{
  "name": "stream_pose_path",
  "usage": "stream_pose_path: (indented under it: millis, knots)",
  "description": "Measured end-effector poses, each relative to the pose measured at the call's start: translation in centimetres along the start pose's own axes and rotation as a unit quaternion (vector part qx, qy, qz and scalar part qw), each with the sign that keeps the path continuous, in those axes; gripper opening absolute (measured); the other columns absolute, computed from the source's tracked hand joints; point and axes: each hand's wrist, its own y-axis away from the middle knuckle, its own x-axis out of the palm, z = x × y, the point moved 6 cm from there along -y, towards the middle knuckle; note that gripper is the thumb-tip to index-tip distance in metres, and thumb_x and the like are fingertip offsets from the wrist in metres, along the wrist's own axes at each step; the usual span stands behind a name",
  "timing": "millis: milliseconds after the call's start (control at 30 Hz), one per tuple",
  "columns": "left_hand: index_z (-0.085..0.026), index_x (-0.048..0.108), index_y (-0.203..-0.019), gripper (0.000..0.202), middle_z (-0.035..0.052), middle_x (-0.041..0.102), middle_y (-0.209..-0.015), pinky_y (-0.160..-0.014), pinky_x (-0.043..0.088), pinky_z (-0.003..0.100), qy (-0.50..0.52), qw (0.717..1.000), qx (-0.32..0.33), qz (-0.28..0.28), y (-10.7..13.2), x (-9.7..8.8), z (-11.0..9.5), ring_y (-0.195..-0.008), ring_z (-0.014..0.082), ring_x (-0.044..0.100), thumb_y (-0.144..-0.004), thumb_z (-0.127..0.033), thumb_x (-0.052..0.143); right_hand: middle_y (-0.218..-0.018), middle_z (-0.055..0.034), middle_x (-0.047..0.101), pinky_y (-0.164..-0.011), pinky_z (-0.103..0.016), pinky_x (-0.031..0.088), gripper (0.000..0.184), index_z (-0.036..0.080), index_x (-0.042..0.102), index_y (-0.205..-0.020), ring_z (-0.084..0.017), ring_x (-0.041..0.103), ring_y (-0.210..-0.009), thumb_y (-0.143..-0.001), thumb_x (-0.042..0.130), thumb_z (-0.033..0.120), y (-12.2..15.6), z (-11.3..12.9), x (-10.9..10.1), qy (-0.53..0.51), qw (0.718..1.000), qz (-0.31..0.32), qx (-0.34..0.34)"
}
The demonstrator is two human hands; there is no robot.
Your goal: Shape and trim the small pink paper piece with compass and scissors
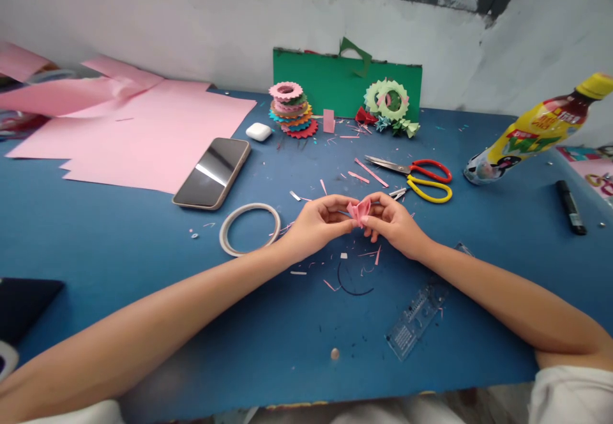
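A small folded pink paper piece (pixel 360 211), shaped like a little bow or flower, is held up between both hands above the middle of the table. My left hand (pixel 327 222) pinches its left side between thumb and fingers. On the other side, my right hand (pixel 393 221) grips it the same way, the thumb pressing its lower edge. Pink paper scraps and thin strips (pixel 371 172) lie scattered around and beneath the hands. Just beyond my right hand rest scissors (pixel 430 181) with one red and one yellow handle.
A roll of tape (pixel 223 231), a phone (pixel 212 174) and pink sheets (pixel 143 133) lie left. Notched paper rings (pixel 293 112) are stacked before a green board (pixel 316 73). A bottle (pixel 531 130), black marker (pixel 569 207) and clear ruler (pixel 416 318) sit right.
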Motion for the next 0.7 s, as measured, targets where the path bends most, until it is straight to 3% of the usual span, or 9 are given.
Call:
stream_pose_path:
  millis: [133,467,600,700]
  knots:
    - [-0.013,0.061,-0.099,0.033,0.0044,0.067,-0.089,-0.076,0.054,0.026,0.004,1.0,0.021,-0.001,0.2,0.3,0.3,-0.077,0.0129,0.066,-0.069,-0.022,0.073,-0.076,0.003,0.058,-0.047,-0.019,0.048,0.023,0.022,0.047,-0.095,-0.008,0.056,-0.059,-0.079,0.062,0.03,0.2,-0.1,0.1,0.035,0.999,0.001,-0.017]
    - [-0.015,0.056,-0.096,0.025,0.001,0.063,-0.084,-0.067,0.052,0.023,-0.059,0.997,0.048,-0.027,0.6,0.4,0.2,-0.072,0.0113,0.064,-0.073,-0.017,0.067,-0.086,0.0002,0.058,-0.053,-0.022,0.051,0.023,0.023,0.048,-0.099,-0.01,0.058,-0.068,-0.082,0.06,0.032,0.9,0.3,0.7,0.109,0.993,0.003,-0.047]
    - [-0.015,0.057,-0.094,0.025,0.0017,0.064,-0.086,-0.069,0.052,0.023,-0.027,0.997,0.059,-0.03,0.6,0.2,0.4,-0.075,0.0115,0.063,-0.073,-0.018,0.069,-0.089,0.0001,0.057,-0.057,-0.022,0.051,0.024,0.024,0.051,-0.104,-0.01,0.058,-0.072,-0.082,0.059,0.025,1.2,1.1,0.8,0.161,0.982,0.004,-0.099]
    - [-0.015,0.059,-0.095,0.025,0.0025,0.064,-0.088,-0.07,0.051,0.022,-0.013,0.996,0.084,-0.03,0.6,0.0,0.2,-0.077,0.0112,0.063,-0.072,-0.017,0.07,-0.091,-0.0005,0.055,-0.058,-0.021,0.048,0.022,0.025,0.056,-0.103,-0.01,0.056,-0.075,-0.082,0.057,0.017,1.7,2.0,1.0,0.223,0.959,-0.002,-0.176]
